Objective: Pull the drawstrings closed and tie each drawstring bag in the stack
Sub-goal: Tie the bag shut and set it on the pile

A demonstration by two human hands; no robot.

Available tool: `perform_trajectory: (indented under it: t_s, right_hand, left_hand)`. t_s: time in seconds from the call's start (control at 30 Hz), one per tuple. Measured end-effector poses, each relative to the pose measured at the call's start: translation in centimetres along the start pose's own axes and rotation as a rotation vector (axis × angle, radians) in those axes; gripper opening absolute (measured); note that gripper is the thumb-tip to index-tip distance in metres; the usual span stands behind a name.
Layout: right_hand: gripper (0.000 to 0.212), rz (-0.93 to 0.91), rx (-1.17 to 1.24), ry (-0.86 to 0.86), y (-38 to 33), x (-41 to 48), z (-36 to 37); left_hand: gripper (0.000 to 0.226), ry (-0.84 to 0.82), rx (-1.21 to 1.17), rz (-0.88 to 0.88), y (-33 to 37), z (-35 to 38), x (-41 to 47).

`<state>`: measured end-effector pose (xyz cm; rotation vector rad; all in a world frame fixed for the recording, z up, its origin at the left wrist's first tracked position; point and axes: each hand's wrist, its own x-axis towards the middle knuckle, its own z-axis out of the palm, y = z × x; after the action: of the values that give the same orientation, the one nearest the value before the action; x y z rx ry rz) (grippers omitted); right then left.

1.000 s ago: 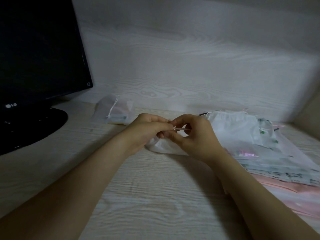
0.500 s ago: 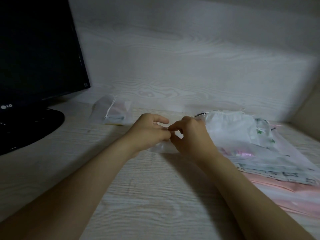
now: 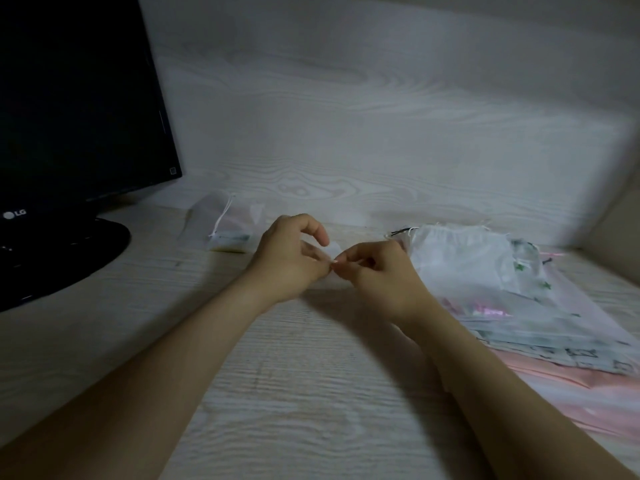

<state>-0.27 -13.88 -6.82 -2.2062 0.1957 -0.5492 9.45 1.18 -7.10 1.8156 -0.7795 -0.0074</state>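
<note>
A small sheer white drawstring bag (image 3: 332, 252) lies on the desk between my hands, mostly hidden by them. My left hand (image 3: 292, 258) and my right hand (image 3: 377, 271) meet fingertip to fingertip over it, both pinching its thin white drawstring (image 3: 335, 261). To the right lies a stack of flat drawstring bags (image 3: 491, 289), white on top, printed and pink ones below. One finished bag (image 3: 230, 226) with a white cord lies apart at the back left.
A black LG monitor (image 3: 76, 109) on a round stand (image 3: 59, 258) fills the left side. A pale wood-grain wall panel (image 3: 381, 133) rises behind the desk (image 3: 294, 393). The stack reaches the right edge of the view.
My hands have drawn closer together over the small bag, fingertips now touching at the string. My left index finger has lifted into an arch. The camera has shifted slightly.
</note>
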Motion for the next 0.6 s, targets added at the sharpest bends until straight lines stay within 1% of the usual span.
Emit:
perform_trajectory:
  t_s: [0.07,0.13,0.37,0.5,0.6]
  right_hand:
    - [0.014,0.076,0.179,-0.001,-0.24,0.06,-0.07]
    - [0.015,0.133,0.265,-0.012,-0.43,0.07,-0.23]
    - [0.019,0.238,0.356,-0.008,-0.33,0.14,-0.35]
    - [0.014,0.228,0.408,-0.007,-0.53,-0.08,-0.32]
    - [0.013,0.224,0.427,0.031,-0.40,-0.11,-0.39]
  left_hand:
    - [0.031,0.068,0.086,0.081,0.05,0.22,0.16]
    - [0.033,0.097,0.158,0.154,0.17,0.43,0.07]
    - [0.026,0.156,0.298,0.236,0.31,0.76,-0.40]
    - [0.024,0.135,0.318,0.273,0.27,0.80,-0.50]
    - [0.024,0.079,0.303,0.293,0.06,0.81,-0.48]
